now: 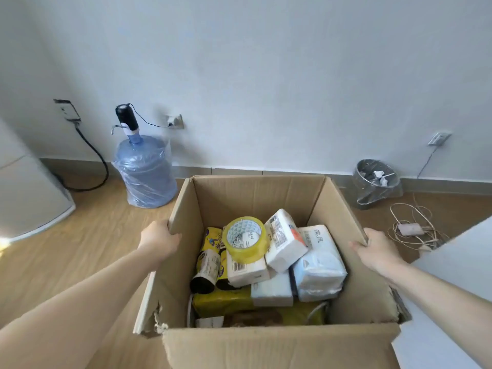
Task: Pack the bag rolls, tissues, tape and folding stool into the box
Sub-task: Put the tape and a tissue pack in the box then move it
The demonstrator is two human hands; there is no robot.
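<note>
An open cardboard box (255, 198) stands on the wooden floor in front of me. Inside lie a yellow tape roll (246, 239), several white tissue packs (286, 242), bag rolls (207, 267) at the left, and a yellow folded item (223, 300) at the bottom, partly covered. My left hand (158, 239) grips the edge of the box's left flap. On the other side my right hand (374, 250) grips the edge of the right flap. Both flaps stand upright.
A blue water jug (146, 171) with a pump stands at the wall to the left. A lined waste bin (376, 182) sits at the right, with tangled cables (411, 227) beside it. White furniture (29, 193) stands far left, and a white surface (458, 262) at the right.
</note>
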